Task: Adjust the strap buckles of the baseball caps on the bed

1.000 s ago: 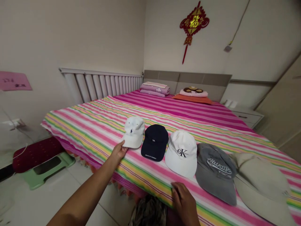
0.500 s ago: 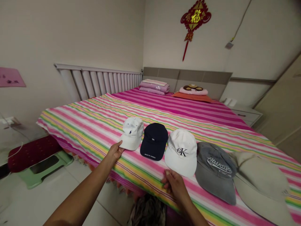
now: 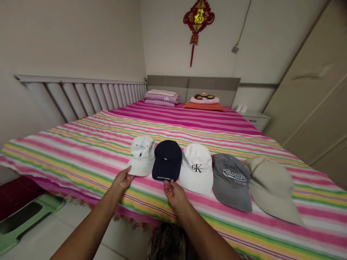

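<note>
Several caps lie in a row on the bed, brims toward me. Leftmost is a white cap [image 3: 143, 150] with a small dark emblem; the thumb and fingers of my left hand [image 3: 124, 180] pinch the left corner of its brim. Beside it sits a navy cap [image 3: 167, 159] with white lettering along the brim. My right hand [image 3: 175, 193] has its fingertips closed on the front edge of that brim. To the right follow a white cap with black letters [image 3: 197, 168], a grey cap [image 3: 231, 182] with script lettering, and a beige cap [image 3: 273, 191].
A striped sheet [image 3: 89, 144] covers the bed. Folded purple bedding [image 3: 162, 98] and a pink pillow [image 3: 205, 100] rest by the headboard [image 3: 214, 86]. A white rail [image 3: 89, 95] runs along the left. On the floor at lower left stands a green stool [image 3: 35, 213].
My right hand has moved left, from below the lettered white cap to the navy cap's brim. My left hand stays on the first white cap. The camera view has turned right.
</note>
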